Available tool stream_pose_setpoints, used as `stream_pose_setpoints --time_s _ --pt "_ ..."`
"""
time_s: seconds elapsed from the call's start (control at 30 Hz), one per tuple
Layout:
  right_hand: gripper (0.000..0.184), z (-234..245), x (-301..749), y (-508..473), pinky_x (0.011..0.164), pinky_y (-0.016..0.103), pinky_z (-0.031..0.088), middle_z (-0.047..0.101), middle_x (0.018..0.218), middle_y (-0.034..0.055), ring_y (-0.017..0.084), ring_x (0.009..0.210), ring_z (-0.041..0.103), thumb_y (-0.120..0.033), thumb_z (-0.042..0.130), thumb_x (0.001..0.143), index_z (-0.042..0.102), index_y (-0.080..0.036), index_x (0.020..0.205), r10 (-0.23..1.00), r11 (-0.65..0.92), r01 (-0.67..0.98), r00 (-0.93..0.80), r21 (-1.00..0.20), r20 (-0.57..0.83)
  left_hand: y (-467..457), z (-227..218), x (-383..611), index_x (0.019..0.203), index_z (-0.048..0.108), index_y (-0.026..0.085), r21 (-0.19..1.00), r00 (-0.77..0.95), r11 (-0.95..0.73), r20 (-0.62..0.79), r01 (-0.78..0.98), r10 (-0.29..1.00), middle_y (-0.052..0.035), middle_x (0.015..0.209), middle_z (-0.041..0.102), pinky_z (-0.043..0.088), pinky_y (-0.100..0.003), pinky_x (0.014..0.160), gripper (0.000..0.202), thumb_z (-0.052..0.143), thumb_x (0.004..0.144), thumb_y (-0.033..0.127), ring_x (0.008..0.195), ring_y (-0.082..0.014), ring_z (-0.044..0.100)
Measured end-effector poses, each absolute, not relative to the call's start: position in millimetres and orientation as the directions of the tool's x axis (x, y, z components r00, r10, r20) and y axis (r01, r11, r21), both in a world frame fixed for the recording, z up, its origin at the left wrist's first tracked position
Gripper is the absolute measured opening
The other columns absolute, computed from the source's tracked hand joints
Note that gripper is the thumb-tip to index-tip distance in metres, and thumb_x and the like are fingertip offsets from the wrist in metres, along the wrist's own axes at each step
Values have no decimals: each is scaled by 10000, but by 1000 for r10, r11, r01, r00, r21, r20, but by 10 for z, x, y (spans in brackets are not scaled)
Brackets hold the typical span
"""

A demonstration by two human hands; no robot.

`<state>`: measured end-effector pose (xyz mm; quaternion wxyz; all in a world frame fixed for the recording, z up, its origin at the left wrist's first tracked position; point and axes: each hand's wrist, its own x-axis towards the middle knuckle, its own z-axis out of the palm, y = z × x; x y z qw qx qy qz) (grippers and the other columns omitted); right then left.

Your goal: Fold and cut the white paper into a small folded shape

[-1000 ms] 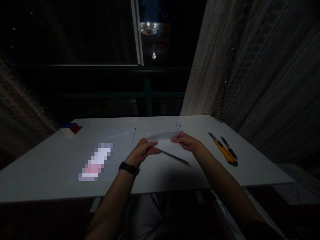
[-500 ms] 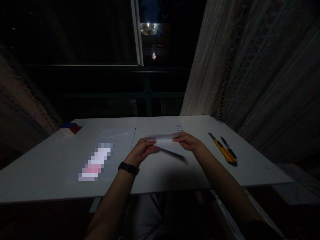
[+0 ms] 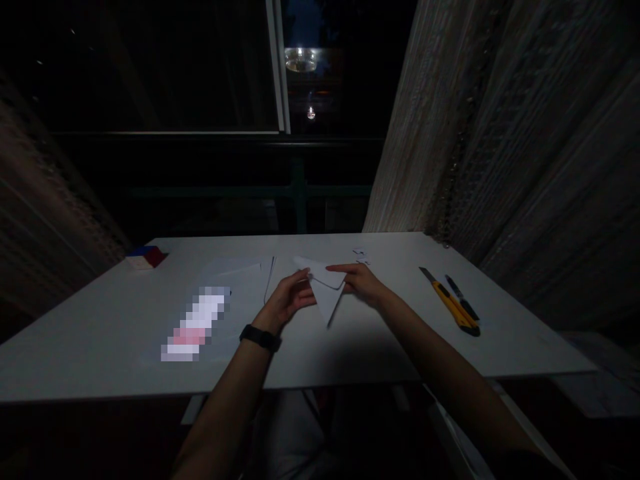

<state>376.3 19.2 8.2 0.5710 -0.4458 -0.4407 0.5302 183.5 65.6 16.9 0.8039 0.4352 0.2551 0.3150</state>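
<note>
The folded white paper (image 3: 326, 293), a triangle pointing down, is held just above mid-desk (image 3: 100, 333). The left hand (image 3: 286, 301) pinches its left edge with closed fingers. The right hand (image 3: 364, 283) grips the right corner, index finger extended. Lining the edges up before pressing would probably give a clean crease. A yellow utility knife (image 3: 450, 303) lies well apart, to the right.

Both hands on a folded white paper (image 3: 326, 292) above a dim white table (image 3: 350, 350).
We found the left hand (image 3: 289, 301), a dark band (image 3: 259, 337) on its wrist, pinching the paper's left edge, its point hanging down towards the table. The right hand (image 3: 364, 284) touched the upper right edge with forefinger extended, its grip unclear in the low light. We noted loose sheets (image 3: 245, 272) just left of the hands, a yellow utility knife (image 3: 449, 300) beside a dark pen (image 3: 463, 299) well to the right, and a red-and-blue block (image 3: 145, 257) at the far left corner.
</note>
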Motion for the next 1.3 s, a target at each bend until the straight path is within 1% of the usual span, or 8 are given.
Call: stream_pose_setpoints --time_s 0.17,0.3,0.43,0.63,0.77,0.93,1.1,1.3 --pt "430 124 3782 84 726 295 513 679 885 59 145 767 632 -157 684 637 641 -144 1064 968 -24 -59 -252 -998 -8 710 53 1856 762 597 125 946 431 242 -129 -217 893 -35 656 645 513 -232 554 272 745 624 306 566 -125 613" --pt "723 272 3906 -43 773 287 485 640 1043 91 166 891 616 -110 738 574 491 -187 1249 858 -111 -67 -510 -992 -62 706 62 1858 788 621 122 953 445 194 -73 -232 892 -22 644 643 495 -230 562 293 750 609 314 549 -118 599" --pt "736 313 3866 -33 820 295 462 598 1137 95 177 967 589 -194 735 629 424 -223 1296 932 -61 -236 -361 -970 29 645 95 1902 857 640 104 963 499 121 15 -239 866 -51 709 668 486 -258 617 361 752 605 337 621 -147 616" --pt "426 149 3592 96 617 247 465 677 790 66 145 669 612 -395 687 681 641 -115 998 987 -19 -162 -158 -987 7 570 35 1969 710 638 90 998 620 35 5 -53 785 -32 608 620 411 -226 518 347 762 565 380 539 -121 553" --pt "334 96 3545 115 542 238 439 657 635 45 130 553 577 -375 752 584 681 -89 742 999 -19 -120 -37 -993 -15 556 15 1970 572 574 114 994 636 -79 12 77 771 44 465 472 272 -193 413 352 756 552 415 408 -55 382" --pt "332 172 3568 85 578 269 454 668 686 42 149 597 589 -365 757 569 688 -108 768 990 127 -135 77 -983 117 512 87 1982 501 541 138 982 567 -163 83 92 820 59 422 421 224 -191 395 341 735 587 405 388 -49 330" --pt "268 390 3555 -6 694 330 476 682 768 48 205 750 613 -365 730 606 706 -152 766 934 306 91 163 -948 317 464 125 1988 716 706 174 892 411 -432 345 136 843 -23 680 673 415 -219 600 191 700 652 353 648 -155 579" --pt "160 495 3508 -77 821 324 463 681 943 45 192 878 616 -316 714 634 718 -200 744 904 414 158 44 -896 425 435 103 1947 824 726 242 842 353 -527 461 114 814 -31 877 706 444 -283 823 134 652 712 239 874 -211 624"
